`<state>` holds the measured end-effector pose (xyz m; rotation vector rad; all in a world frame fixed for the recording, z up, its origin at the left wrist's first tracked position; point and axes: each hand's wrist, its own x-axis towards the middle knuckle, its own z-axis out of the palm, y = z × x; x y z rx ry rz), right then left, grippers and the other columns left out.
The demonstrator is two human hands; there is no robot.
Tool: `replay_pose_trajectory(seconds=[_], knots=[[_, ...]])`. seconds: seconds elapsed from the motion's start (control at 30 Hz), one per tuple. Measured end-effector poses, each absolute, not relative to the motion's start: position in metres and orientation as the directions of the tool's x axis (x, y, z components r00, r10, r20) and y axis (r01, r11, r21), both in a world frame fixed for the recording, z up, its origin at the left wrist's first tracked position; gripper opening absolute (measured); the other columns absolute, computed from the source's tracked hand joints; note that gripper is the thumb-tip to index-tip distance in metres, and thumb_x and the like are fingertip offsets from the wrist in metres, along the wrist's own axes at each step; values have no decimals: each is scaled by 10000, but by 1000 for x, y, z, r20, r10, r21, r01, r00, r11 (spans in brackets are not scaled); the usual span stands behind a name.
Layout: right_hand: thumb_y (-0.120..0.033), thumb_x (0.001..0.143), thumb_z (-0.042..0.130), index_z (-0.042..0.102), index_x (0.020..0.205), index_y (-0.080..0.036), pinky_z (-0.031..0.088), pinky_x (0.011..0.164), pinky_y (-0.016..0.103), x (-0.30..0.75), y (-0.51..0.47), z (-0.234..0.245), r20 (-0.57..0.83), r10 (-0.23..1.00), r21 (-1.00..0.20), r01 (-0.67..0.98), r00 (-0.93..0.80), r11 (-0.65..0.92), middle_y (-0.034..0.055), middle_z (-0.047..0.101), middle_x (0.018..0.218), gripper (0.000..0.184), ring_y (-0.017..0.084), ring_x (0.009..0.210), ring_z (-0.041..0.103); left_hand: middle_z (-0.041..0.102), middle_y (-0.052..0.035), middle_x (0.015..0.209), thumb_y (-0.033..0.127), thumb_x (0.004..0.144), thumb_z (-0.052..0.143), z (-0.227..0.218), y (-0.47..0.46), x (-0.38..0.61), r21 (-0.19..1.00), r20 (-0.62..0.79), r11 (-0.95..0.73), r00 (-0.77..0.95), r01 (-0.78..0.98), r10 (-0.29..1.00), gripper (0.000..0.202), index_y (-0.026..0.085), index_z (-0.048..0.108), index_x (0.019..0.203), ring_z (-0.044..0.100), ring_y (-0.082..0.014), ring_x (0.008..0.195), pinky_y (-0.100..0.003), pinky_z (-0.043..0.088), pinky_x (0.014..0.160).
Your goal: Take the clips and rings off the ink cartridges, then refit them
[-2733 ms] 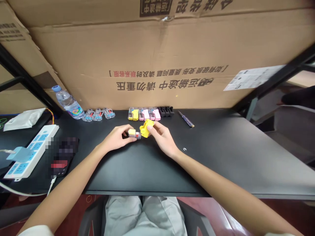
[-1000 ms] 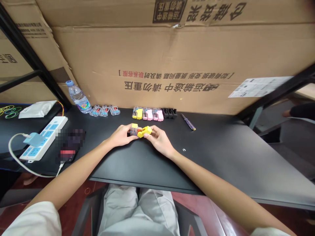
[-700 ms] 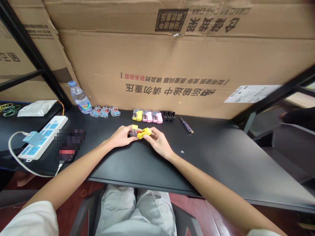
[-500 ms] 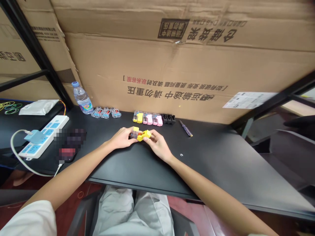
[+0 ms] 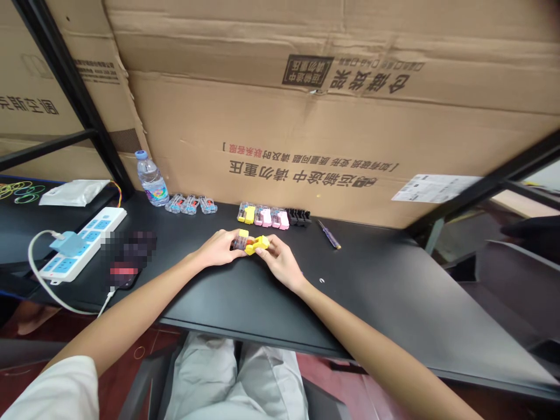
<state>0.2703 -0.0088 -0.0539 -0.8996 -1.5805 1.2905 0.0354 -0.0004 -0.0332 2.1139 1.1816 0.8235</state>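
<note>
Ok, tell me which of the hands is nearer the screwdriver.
Right: the right hand is left of the screwdriver and a little lower in view; the left hand is farther left.

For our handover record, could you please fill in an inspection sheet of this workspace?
Surface: flat black tabletop bearing a small white crescent.
Work things: clear plastic block with yellow top; bright yellow plastic piece close beside it.
Clutter: clear plastic bottle with blue cap; slim purple screwdriver.
Hands: left hand holds the block; right hand holds the yellow piece.
Cables: white cable at a light-blue plug adapter on the white power strip.
Surroundings: brown cardboard with printed characters behind the tabletop.
</note>
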Motion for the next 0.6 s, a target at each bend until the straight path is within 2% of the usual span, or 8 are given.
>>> replay_pose_trajectory(seconds=[0.6], knots=[[-551, 852, 843, 612, 1000, -237, 611, 1037, 478, 266, -10, -53, 166, 934, -984, 15, -318, 180, 97, 822, 1111, 417, 300, 1111, 789, 825, -35, 983, 362, 813, 849, -31, 2, 32, 731, 199, -439, 452, 523, 869, 420, 248, 744, 1204, 798, -272, 928, -326, 592, 847]])
